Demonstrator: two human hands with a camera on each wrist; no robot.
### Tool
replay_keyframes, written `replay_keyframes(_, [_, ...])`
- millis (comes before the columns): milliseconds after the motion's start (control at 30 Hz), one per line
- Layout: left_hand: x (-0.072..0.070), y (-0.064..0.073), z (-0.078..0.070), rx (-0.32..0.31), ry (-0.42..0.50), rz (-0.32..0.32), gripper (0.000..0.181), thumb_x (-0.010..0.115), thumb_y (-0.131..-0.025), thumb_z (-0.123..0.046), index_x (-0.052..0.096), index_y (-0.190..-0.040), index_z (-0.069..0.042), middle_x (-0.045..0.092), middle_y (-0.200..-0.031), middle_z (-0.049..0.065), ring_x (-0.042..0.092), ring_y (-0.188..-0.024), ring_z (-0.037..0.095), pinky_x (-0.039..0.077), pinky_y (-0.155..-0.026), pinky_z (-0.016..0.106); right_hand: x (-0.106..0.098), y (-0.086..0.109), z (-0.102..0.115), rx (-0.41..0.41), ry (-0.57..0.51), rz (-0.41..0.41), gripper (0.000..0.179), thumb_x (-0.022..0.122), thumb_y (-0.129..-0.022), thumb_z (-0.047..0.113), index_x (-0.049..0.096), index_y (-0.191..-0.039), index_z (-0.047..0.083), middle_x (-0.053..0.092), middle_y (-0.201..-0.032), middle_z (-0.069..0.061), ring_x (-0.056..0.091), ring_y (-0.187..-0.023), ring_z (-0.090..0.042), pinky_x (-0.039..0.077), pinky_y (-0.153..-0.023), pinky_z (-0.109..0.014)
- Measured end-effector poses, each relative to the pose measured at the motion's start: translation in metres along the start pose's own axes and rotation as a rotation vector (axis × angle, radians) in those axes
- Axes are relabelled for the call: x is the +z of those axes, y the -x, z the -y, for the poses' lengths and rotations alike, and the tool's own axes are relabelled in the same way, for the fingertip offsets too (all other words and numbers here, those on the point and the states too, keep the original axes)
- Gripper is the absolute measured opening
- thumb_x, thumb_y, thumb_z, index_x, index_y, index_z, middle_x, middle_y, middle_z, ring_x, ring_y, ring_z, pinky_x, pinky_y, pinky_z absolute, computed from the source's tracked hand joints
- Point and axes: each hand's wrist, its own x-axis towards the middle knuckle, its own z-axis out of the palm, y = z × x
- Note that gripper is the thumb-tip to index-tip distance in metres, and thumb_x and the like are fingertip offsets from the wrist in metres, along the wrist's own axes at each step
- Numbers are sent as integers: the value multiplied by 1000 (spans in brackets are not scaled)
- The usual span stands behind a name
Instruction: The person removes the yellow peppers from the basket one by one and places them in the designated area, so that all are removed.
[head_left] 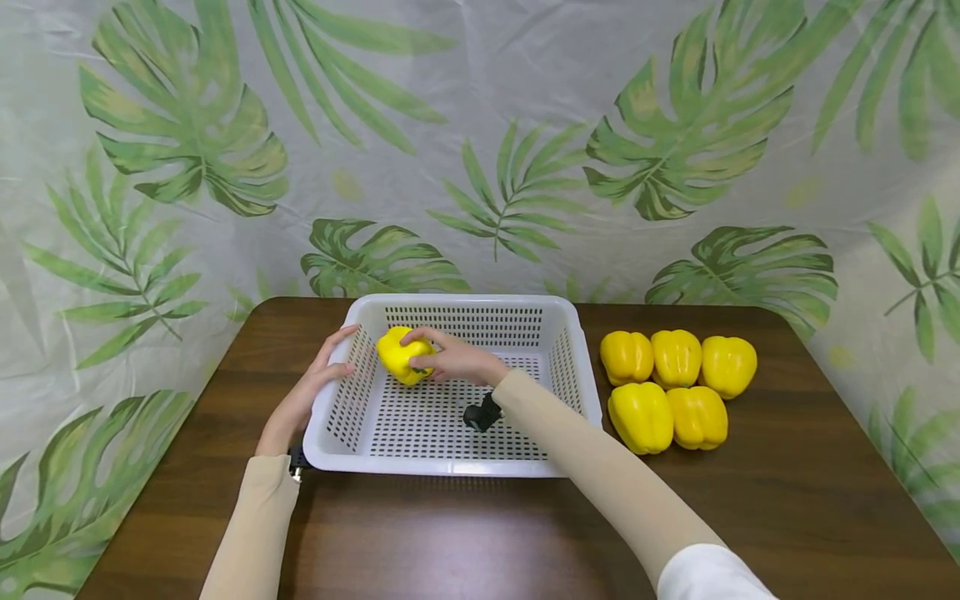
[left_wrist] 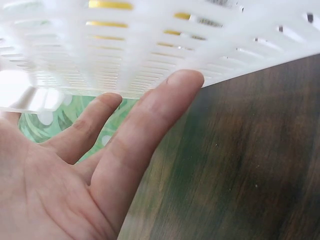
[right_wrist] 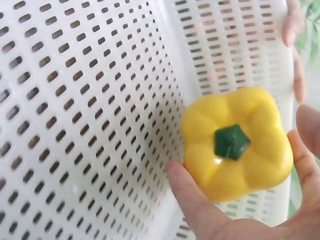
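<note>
A yellow bell pepper (head_left: 393, 357) with a green stem is inside the white perforated basket (head_left: 457, 467), by its left wall. My right hand (head_left: 463, 361) grips this pepper between thumb and fingers; the right wrist view shows its stem end (right_wrist: 232, 142) facing the camera. At the basket's left side, my left hand (head_left: 306, 398) rests against the wall with fingertips at the rim. Its fingers look fairly straight in the left wrist view, touching the slotted wall (left_wrist: 145, 55) from outside.
Several yellow bell peppers (head_left: 677, 358) lie grouped on the brown wooden table (head_left: 450, 542), right of the basket. A leaf-patterned cloth (head_left: 510, 167) hangs behind the table. The black wrist camera (head_left: 482, 413) on my right arm hangs over the basket's floor.
</note>
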Motion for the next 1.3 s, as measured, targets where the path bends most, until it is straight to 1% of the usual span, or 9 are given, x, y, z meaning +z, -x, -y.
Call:
replay_keyframes(200, [0, 0, 0, 14, 9, 5, 59, 36, -99, -13, 12, -152, -28, 6, -153, 17, 30, -123, 52, 45, -82, 56, -18, 15, -1, 18, 22, 146, 29, 52, -99, 13, 50, -127, 14, 31, -146, -6, 50, -99, -21, 43, -90, -45])
replay_keyframes(333, [1, 0, -1, 22, 14, 3, 60, 37, -99, -13, 12, -151, -28, 5, -153, 17, 26, -126, 50, 44, -82, 57, -30, 22, -6, 35, 68, 196, 27, 52, -98, 12, 52, -125, 11, 33, -146, -6, 48, -89, -17, 43, -82, -40])
replay_keyframes(400, [1, 0, -1, 25, 13, 1, 60, 37, -99, -13, 12, -151, -28, 6, -152, 17, 26, -126, 50, 43, -81, 57, -35, 25, -8, 42, 91, 201, 26, 52, -98, 11, 53, -124, 11, 33, -146, -6, 42, -80, -20, 39, -75, -37])
replay_keyframes(567, [1, 1, 0, 23, 20, 5, 60, 37, -99, -13, 11, -152, -28, 6, -152, 17, 26, -126, 51, 44, -79, 57, -41, 30, -11, 49, 134, 151, 29, 53, -97, 14, 52, -126, 13, 37, -142, -7, 40, -80, -24, 35, -74, -40])
replay_keyframes(700, [1, 1, 1, 21, 30, 9, 60, 37, -100, -13, 11, -152, -28, 6, -152, 17, 26, -126, 51, 45, -79, 57, -41, 33, -13, 36, 165, 71, 35, 56, -95, 16, 53, -129, 17, 37, -144, -4, 45, -113, -25, 38, -92, -51])
replay_keyframes(833, [1, 0, 1, 18, 34, 9, 60, 37, -100, -13, 11, -152, -29, 6, -152, 16, 26, -125, 51, 45, -79, 57, -38, 36, -13, 56, 151, 4, 39, 58, -94, 16, 50, -132, 20, 34, -148, -7, 39, -127, -32, 35, -97, -59])
replay_keyframes(1000, [0, 1, 1, 16, 26, 0, 60, 38, -100, -14, 12, -152, -29, 6, -152, 16, 27, -125, 50, 46, -78, 56, -32, 39, -12, 136, 112, -39, 47, 59, -94, 18, 42, -137, 26, 31, -147, -14, 49, -114, -40, 43, -90, -56])
replay_keyframes(1133, [0, 1, 0, 22, 26, 1, 60, 37, -100, -14, 11, -152, -29, 5, -153, 15, 26, -126, 50, 44, -80, 57, -28, 38, -13, 147, 127, -54, 51, 59, -95, 20, 37, -140, 28, 32, -144, -18, 56, -99, -43, 50, -80, -51])
replay_keyframes(1300, [1, -1, 1, 24, 31, 9, 60, 37, -100, -14, 11, -152, -29, 6, -153, 16, 25, -127, 50, 44, -81, 57, -26, 33, -17, 122, 143, -99, 51, 57, -95, 18, 40, -142, 29, 34, -144, -16, 54, -86, -32, 49, -69, -43])
